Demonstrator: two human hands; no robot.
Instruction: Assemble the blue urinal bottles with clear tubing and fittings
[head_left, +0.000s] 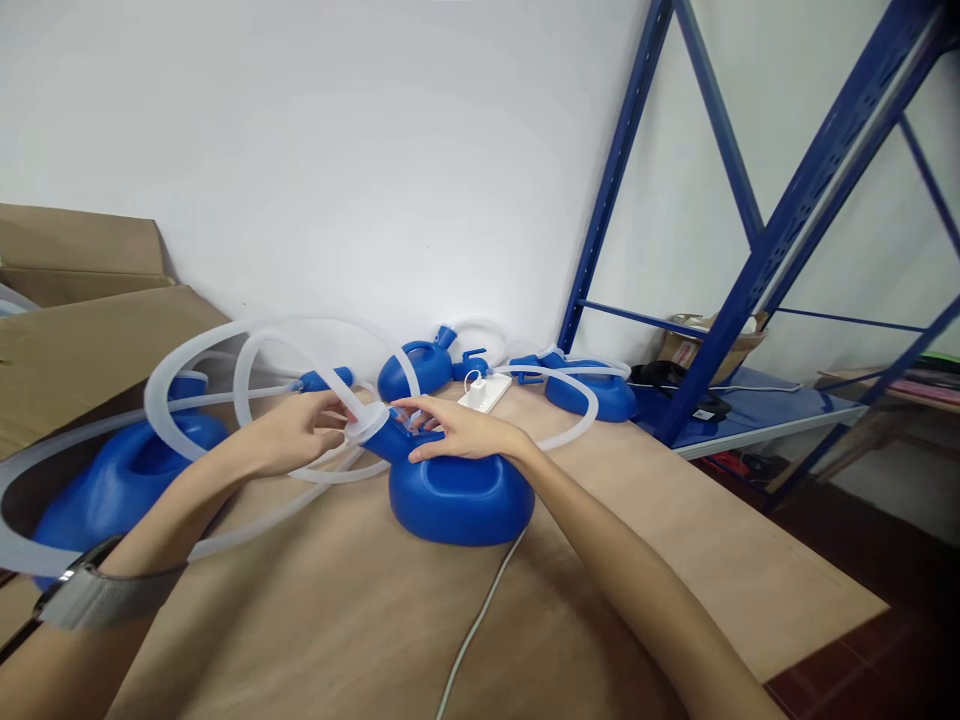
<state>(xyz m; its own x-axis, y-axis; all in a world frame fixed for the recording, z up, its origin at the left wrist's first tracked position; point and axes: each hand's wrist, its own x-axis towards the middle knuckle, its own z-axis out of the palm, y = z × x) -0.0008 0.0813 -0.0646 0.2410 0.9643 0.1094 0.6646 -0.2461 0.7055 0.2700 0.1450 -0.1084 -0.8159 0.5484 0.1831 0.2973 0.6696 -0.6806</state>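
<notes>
White wall point(337, 150) behind; brown table point(660, 520) in front of it. Far left: open cardboard box point(97, 345). Next to it, partly behind the left forearm, a large blue bottle point(112, 485) with its neck up. Loops of translucent hose point(161, 390) spread over this side. A grey-strapped watch point(112, 597) sits on the left wrist.

Left hand point(289, 435): fingers bent and clamped on the whitish cap point(367, 424) at a hose end. The cap is at the mouth of the middle bottle point(461, 505); how fully it is seated cannot be told. This bottle, also blue, rests on the table at centre, neck slanting toward the left hand.

Right hand point(472, 430): thumb on the bottle's handle, other fingers curved over the neck near the cap, thumb and fingers apart; firmness of grip cannot be told.

Behind, near the wall: another blue bottle point(416, 370), then a white power strip point(487, 394) with a plug in it. A pale cable point(480, 620) runs from the middle bottle toward the near edge. Further right, a further blue bottle point(592, 393); beyond it, a blue metal rack point(739, 300).
</notes>
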